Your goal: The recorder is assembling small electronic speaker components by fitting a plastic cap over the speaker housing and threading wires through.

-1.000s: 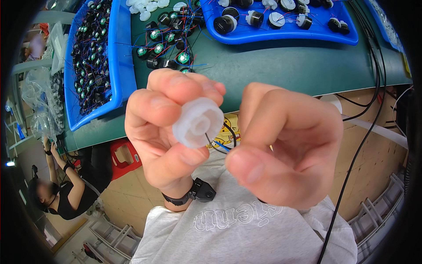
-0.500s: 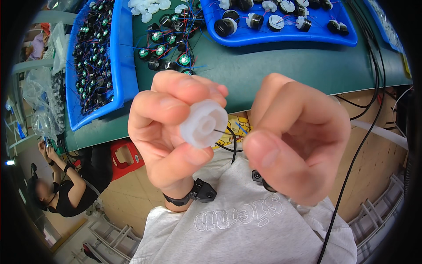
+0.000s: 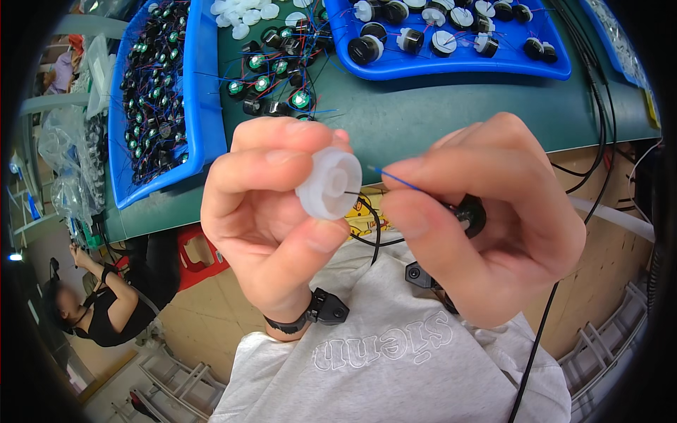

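My left hand (image 3: pixel 254 204) grips a translucent white plastic cap (image 3: pixel 326 190) by its rim, its round face with a raised centre turned toward my other hand. A thin dark strand shows at the cap's centre; where it leads I cannot make out. To the right, my right hand (image 3: pixel 501 211) pinches a thin blue wire (image 3: pixel 397 178) between thumb and forefinger. The wire's bare tip points at the cap, a short gap away. Behind those fingers, a small black round part (image 3: pixel 470 215) with a hint of green is tucked in the palm, mostly hidden.
On the green table (image 3: pixel 423 106) stand a blue bin (image 3: pixel 204 106) of wired black parts and a blue tray (image 3: pixel 451 67) of parts with white caps. Loose wired parts (image 3: pixel 282 70) and white caps (image 3: pixel 243 14) lie between. Black cables (image 3: pixel 599 106) hang at right; a person (image 3: pixel 113 303) sits left.
My right hand has shifted slightly right and turned, so the blue wire's tip and the black part now show. The cap in my left hand has moved slightly up and left.
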Motion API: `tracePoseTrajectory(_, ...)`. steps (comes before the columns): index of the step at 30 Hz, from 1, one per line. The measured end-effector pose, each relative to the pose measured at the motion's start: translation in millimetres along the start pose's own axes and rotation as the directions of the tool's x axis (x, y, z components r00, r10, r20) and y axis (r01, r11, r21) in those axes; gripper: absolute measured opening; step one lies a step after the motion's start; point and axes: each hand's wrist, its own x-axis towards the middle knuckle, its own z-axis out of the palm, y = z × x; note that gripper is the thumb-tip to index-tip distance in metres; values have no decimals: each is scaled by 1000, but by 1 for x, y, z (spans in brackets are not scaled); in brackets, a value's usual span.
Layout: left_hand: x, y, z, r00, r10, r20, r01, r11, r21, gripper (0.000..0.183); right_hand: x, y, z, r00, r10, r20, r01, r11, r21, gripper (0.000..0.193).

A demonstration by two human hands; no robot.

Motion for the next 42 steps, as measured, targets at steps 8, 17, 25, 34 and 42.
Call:
tracePoseTrajectory(8,1,-1,2,999,11,32,-11,1000,-17,41,1,10,8,982,-182,-43,183,983,20,20)
tracePoseTrajectory(17,3,8,4,983,-131,127,119,988,99,44,-4,2,19,983,-63,-172,70,997,37,21)
tracePoseTrajectory(25,2,6,0,985,-135,108,127,989,79,48,-1,8,17,970,-173,-173,190,978,87,27)
tracePoseTrajectory(34,3,8,3,983,-139,116,129,988,87,45,3,-1,7,987,-148,-65,149,989,11,34)
tracePoseTrajectory(42,1,9,1,983,-145,117,136,988,77,46,0,-1,6,983,-174,-50,174,985,-6,34)
